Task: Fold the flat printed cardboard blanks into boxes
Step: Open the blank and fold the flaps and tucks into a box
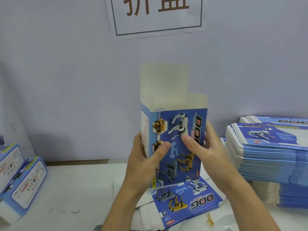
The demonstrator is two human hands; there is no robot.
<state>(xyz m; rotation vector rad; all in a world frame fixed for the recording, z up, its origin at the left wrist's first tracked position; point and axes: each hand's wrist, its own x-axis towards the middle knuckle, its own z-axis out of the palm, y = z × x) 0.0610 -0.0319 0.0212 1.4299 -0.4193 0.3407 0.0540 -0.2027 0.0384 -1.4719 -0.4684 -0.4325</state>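
Box (175, 147) stands upright in the air between both hands, already squared into a tube, its blue printed front toward the person and its top end open, with the tall lid flap (165, 82) and a shorter side flap (198, 100) standing up unfolded beyond the fingertips. The left hand (146, 157) grips the left edge, thumb curled across the front panel and fingers wrapped out of sight behind; the right hand (205, 147) holds the right edge the same way, thumb pressed near the middle of the front. Whether the bottom end is closed cannot be told, as it is hidden below the palms. The step in hand looks like closing the top, and doing it well probably means keeping the tube square first: a light, even squeeze from both sides, so the corners do not bow. The small side flaps should likely go in before the lid flap, each creased cleanly along its score, then the lid's tongue tucked inside the front wall without buckling the thin card. Just below the wrists a low pile of flat blanks (183, 202) lies on the worktop (75, 189), a tall stack of blanks (270, 154) sits to the right of the right hand, and finished boxes (21, 177) rest well to the left of the left hand.
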